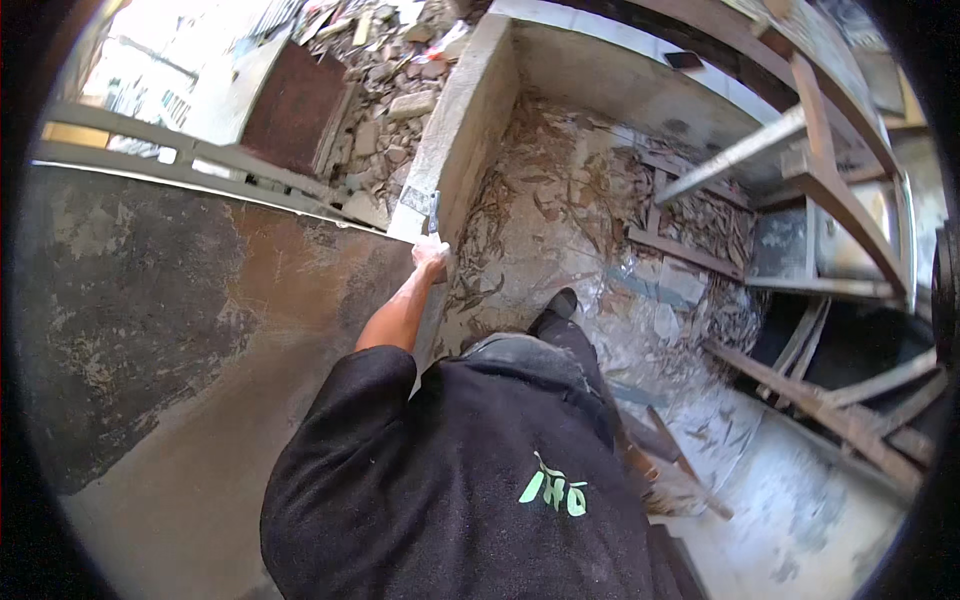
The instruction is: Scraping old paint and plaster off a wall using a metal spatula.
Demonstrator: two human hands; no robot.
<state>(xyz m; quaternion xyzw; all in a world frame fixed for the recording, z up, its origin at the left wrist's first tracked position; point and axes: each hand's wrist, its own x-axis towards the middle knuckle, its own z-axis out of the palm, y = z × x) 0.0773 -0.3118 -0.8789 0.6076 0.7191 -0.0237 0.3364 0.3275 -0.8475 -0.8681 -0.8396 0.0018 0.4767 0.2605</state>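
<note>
My left hand (430, 253) reaches forward, closed around the handle of a scraper-like hand tool (433, 214). The tool lies over the end of a low concrete wall (457, 112), where it meets a large plastered surface (300, 300). A speckled grey patch shows beside the tool; whether it is the blade I cannot tell. Low at the right of my black shirt, part of my right hand (648, 471) seems to show beside a wooden strip (675, 446). It is blurred and partly hidden by the shirt, so its grip is unclear.
Dry leaves and debris (562, 180) cover the floor around my dark shoe (562, 302). Broken rubble (397, 127) lies beyond the wall. Wooden frames (847, 195) and loose timber (817, 412) stand at the right. A dark flat object (684, 61) rests on the far ledge.
</note>
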